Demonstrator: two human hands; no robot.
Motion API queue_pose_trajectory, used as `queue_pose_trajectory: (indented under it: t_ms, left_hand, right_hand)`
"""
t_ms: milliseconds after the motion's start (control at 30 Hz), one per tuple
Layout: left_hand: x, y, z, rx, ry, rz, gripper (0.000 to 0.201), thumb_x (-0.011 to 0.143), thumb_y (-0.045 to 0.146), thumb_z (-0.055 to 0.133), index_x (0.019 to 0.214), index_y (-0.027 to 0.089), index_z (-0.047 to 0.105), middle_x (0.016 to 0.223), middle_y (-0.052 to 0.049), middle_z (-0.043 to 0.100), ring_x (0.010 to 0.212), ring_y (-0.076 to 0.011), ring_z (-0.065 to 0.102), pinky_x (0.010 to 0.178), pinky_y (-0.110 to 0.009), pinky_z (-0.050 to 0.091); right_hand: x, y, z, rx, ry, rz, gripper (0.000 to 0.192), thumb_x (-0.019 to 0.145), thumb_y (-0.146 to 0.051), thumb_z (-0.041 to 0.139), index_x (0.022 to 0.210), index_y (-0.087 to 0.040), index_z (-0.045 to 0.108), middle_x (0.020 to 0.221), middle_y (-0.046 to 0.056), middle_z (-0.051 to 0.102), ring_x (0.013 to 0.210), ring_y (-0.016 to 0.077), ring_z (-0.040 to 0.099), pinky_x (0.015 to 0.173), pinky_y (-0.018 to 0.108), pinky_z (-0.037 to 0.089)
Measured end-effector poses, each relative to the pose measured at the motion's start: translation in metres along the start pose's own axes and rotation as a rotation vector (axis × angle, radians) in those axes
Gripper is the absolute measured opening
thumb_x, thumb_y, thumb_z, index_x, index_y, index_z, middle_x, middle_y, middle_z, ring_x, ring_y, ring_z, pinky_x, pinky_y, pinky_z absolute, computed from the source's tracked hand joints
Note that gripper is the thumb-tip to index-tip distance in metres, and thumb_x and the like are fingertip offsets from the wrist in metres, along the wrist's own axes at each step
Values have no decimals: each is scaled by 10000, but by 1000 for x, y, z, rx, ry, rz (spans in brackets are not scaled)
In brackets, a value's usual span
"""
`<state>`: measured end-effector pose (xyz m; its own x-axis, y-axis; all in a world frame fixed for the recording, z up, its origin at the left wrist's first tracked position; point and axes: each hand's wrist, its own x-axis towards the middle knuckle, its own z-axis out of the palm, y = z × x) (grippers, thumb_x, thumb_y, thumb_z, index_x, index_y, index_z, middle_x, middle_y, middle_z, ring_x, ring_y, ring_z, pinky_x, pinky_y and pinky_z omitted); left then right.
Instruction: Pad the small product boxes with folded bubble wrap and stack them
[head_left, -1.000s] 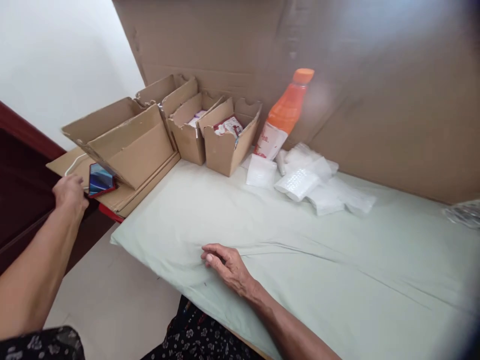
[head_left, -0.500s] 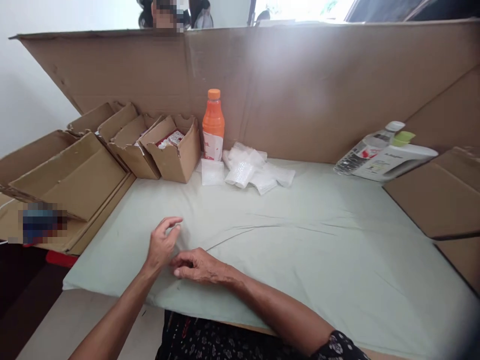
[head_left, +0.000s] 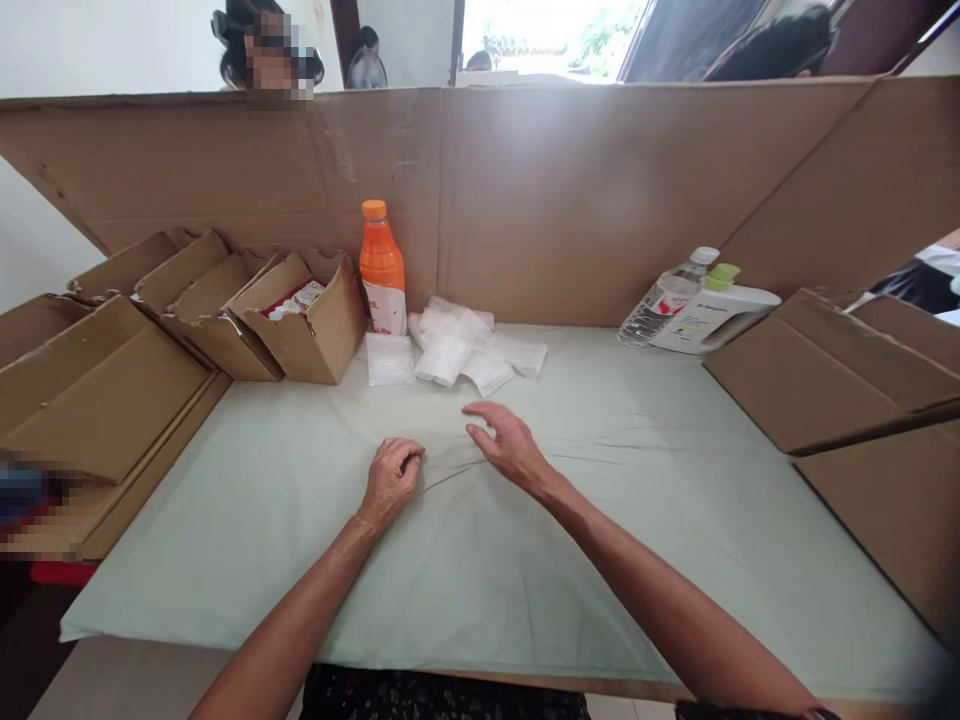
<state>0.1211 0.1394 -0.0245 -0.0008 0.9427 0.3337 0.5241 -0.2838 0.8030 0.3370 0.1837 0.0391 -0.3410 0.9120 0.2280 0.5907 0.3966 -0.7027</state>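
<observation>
My left hand point(head_left: 391, 480) rests with curled fingers on the pale green cloth point(head_left: 465, 560) that covers the table; it holds nothing. Just to its right my right hand point(head_left: 507, 446) hovers over the cloth with fingers spread and empty. A crease in the cloth runs between the two hands. Beyond them lies a heap of small clear plastic bags point(head_left: 457, 352), a hand's length from my right fingertips. An orange bottle point(head_left: 381, 268) stands upright behind the bags.
Several open cardboard boxes point(head_left: 300, 325) line the left side, one holding red-and-white packets. A clear water bottle point(head_left: 664, 298) and a white jug point(head_left: 711, 316) lie at the back right. Cardboard walls point(head_left: 570, 200) enclose the table; flat cardboard point(head_left: 832, 370) sits right. People are behind the wall.
The view swung from the left boxes to the table's middle. My left hand came from the left side onto the cloth. My right hand moved forward and opened its fingers.
</observation>
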Motion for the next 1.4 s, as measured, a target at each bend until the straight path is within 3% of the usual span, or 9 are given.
queue_pose_trajectory:
  t_ms: [167, 367, 500, 600, 767, 900, 1000, 1167, 1400]
  left_hand:
    - [-1, -4, 1, 33, 4, 43, 193, 831, 145, 530, 847, 220, 707, 884, -63, 742, 925, -242, 644, 877, -414, 517]
    - [-1, -7, 2, 14, 10, 23, 198, 825, 155, 532, 865, 226, 713, 904, -65, 739, 944, -242, 653, 887, -414, 527]
    - [-1, -5, 0, -64, 20, -23, 184, 802, 178, 559, 887, 217, 718, 933, -74, 734, 952, -241, 662, 900, -408, 531]
    - [-2, -3, -4, -137, 29, -76, 175, 798, 220, 592, 919, 209, 718, 1000, -88, 730, 994, -248, 668, 931, -412, 534]
    - [-4, 4, -10, -257, -17, -186, 376, 859, 380, 626, 1181, 188, 662, 1150, -122, 725, 1080, -254, 680, 973, -412, 537]
    - [-6, 19, -6, -493, -148, -365, 655, 832, 420, 688, 1401, 163, 490, 1199, -145, 701, 1098, -254, 686, 952, -393, 555]
    - [-13, 34, -1, -525, -185, -420, 659, 840, 373, 672, 1423, 157, 452, 1180, -140, 697, 1076, -254, 688, 934, -386, 562]
    - [-41, 45, 9, -151, 120, -199, 550, 848, 245, 614, 1382, 193, 494, 1329, -149, 594, 1176, -265, 615, 986, -421, 533]
    - [-59, 25, 18, 53, -31, 36, 339, 886, 235, 574, 1222, 232, 615, 1156, -103, 660, 1114, -262, 642, 997, -438, 522]
  right_hand:
    - [73, 2, 16, -214, 89, -61, 619, 747, -120, 663, 1363, -146, 598, 1583, 186, 411, 1463, 368, 309, 1149, 529, 242]
    - [123, 19, 15, -43, 191, 74, 225, 864, -209, 576, 1012, -120, 720, 1202, 191, 682, 1222, 334, 533, 1072, 486, 309]
    - [92, 17, -16, 224, 324, 189, 402, 979, -459, 394, 1034, -161, 658, 974, 86, 683, 918, 236, 607, 835, 359, 455]
    - [43, 6, -22, 457, 322, 267, 436, 920, -598, 467, 935, -190, 617, 835, 35, 646, 715, 169, 568, 660, 286, 456]
    - [-24, 1, 15, 776, 243, 420, 480, 748, -669, 675, 796, -204, 568, 662, -11, 587, 572, 135, 505, 548, 263, 432]
    - [-43, 2, 41, 937, 182, 485, 491, 671, -643, 763, 749, -203, 560, 628, -23, 572, 561, 130, 495, 551, 266, 433]
    - [-47, 4, 45, 995, 159, 487, 457, 669, -589, 803, 732, -201, 569, 645, -30, 572, 577, 122, 490, 566, 258, 425]
    - [-48, 12, 39, 1046, 109, 481, 428, 707, -570, 792, 789, -201, 591, 693, -28, 607, 606, 123, 523, 593, 253, 439]
    - [-53, 9, 21, 1046, -174, 385, 644, 628, -467, 887, 1150, -165, 659, 977, 33, 708, 886, 179, 645, 780, 278, 506]
